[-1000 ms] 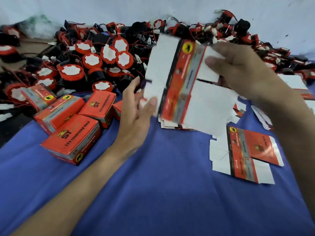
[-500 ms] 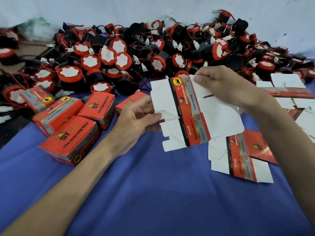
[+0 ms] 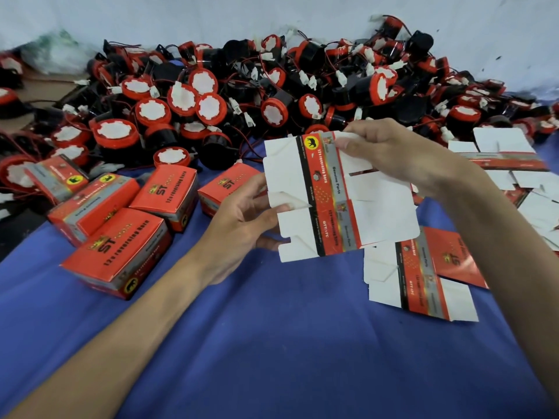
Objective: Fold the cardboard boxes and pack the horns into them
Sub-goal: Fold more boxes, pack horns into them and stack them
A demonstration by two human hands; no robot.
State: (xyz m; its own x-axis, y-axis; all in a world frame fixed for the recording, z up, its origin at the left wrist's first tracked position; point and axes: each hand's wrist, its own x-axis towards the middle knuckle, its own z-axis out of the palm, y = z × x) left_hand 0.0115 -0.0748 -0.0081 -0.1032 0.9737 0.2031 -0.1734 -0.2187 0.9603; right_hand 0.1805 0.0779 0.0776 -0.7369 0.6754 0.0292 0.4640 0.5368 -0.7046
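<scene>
Red-and-white flat cardboard box blank (image 3: 338, 195), held above the blue cloth (image 3: 272, 343) at centre: left hand (image 3: 242, 219) pinches its 9 o'clock edge, right hand (image 3: 393, 149) pinches its 1 o'clock flap. Horns (image 3: 211, 95) are heaped at 12 o'clock; folded boxes (image 3: 121, 225) lie at 9 o'clock.

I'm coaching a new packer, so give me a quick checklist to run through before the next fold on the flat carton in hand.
1. Both hands on the flat carton: ok, left hand holds its left flaps, right hand pinches the top edge.
2. Carton opened into a sleeve: not ok, it is flat.
3. Flaps untorn: cannot tell.
4. Horns available: ok, a pile lies behind.
5. Bare blue cloth below the hands: ok.
6. Finished boxes apart from the work: ok, at the left.
</scene>
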